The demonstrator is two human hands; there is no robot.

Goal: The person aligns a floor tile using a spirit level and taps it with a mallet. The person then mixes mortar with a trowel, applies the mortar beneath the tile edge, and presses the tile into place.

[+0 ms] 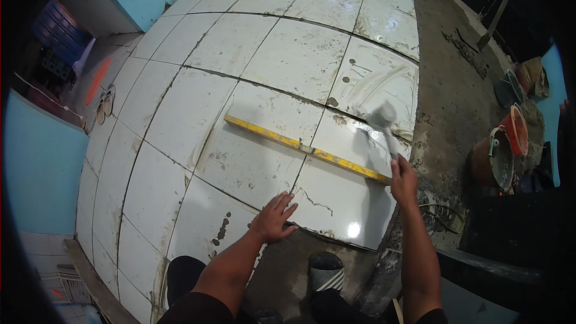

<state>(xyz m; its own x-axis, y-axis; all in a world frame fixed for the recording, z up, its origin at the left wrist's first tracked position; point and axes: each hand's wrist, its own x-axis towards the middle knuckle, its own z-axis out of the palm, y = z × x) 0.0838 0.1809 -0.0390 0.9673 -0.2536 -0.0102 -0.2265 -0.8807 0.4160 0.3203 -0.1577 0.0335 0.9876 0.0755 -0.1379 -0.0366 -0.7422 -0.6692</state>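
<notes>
A yellow spirit level (pixel 336 160) lies across the white floor tiles, spanning a joint. My right hand (pixel 404 181) is closed round the handle of a mallet (pixel 383 117), whose greyish head is blurred and held above the tiles beyond the level. With fingers spread, my left hand (pixel 275 218) rests on the tiles close to a joint and the near edge. Just right of it is a shiny tile (pixel 342 204) with a thin streak of mortar on it. Bare grey mortar bed (pixel 282 270) shows below this tile's near edge.
A strip of rough cement (pixel 441 84) runs along the right, where an orange bucket (pixel 517 129) and a brown bucket (pixel 493 159) stand. A long-handled tool (pixel 497 15) leans farther back. Sandals (pixel 107 104) lie at the left, near a blue wall (pixel 45 168).
</notes>
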